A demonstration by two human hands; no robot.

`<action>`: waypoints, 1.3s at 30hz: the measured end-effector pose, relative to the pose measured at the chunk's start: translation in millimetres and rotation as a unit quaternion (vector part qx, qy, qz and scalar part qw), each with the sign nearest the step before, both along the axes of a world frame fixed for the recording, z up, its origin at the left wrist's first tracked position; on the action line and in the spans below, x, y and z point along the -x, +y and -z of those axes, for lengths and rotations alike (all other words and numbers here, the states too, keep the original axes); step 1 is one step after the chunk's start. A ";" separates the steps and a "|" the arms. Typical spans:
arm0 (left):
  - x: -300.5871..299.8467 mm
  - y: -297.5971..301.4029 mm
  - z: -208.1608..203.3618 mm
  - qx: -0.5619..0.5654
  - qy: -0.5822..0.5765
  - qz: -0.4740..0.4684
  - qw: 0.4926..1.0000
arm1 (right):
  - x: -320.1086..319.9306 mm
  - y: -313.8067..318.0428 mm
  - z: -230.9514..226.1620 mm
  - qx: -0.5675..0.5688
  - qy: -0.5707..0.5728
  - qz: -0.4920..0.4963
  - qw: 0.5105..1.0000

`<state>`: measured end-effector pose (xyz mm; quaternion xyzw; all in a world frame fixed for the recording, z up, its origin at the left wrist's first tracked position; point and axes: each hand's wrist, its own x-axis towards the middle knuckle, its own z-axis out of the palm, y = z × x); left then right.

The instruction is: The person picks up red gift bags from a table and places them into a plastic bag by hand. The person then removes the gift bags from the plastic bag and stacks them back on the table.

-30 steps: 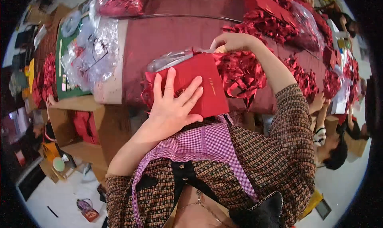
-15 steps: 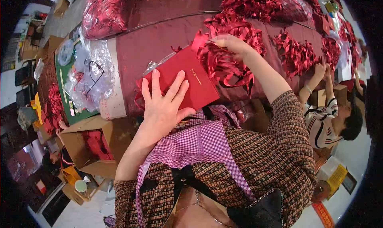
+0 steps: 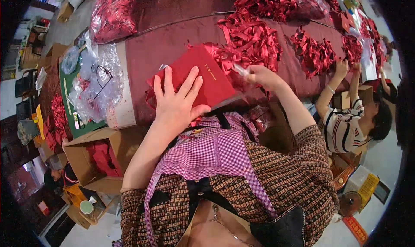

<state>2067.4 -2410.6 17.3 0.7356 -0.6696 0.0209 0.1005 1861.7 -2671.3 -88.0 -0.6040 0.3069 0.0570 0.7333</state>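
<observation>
My left hand (image 3: 176,102) lies flat on a red, book-like cover (image 3: 218,85) with small gold print, its fingers spread. The cover lies tilted on the table's near side. Just beyond its right edge, my right hand (image 3: 261,77) is closed on a pale, see-through piece that looks like clear plastic film (image 3: 239,69); blur hides its full shape. A heap of red satin ribbons (image 3: 253,41) lies beyond the cover and my right hand. More red ribbon shows at the cover's left edge, partly hidden under it.
A plastic bag of red ribbons (image 3: 113,15) lies at the far left, above clear plastic bags (image 3: 101,80). An open cardboard box (image 3: 93,160) with red contents stands left of me. To my right, a co-worker (image 3: 346,126) reaches toward another ribbon heap (image 3: 313,52).
My right hand has drawn back from the ribbon heap toward me, beside the cover's right edge. My left hand stays on the cover, which has shifted slightly. The co-worker's hands have moved a little.
</observation>
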 end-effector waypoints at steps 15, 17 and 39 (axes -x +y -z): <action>10.5 0.3 3.3 0.039 -0.046 -0.005 0.998 | -61.1 58.2 -118.4 -0.008 -0.154 0.203 0.967; 7.9 0.8 4.9 0.051 -0.045 -0.003 0.998 | -68.7 57.6 -119.8 -0.006 -0.149 0.207 0.967; 20.7 -1.3 1.3 0.033 -0.004 -0.011 0.999 | -106.6 -30.5 -20.2 0.469 0.013 -0.273 0.840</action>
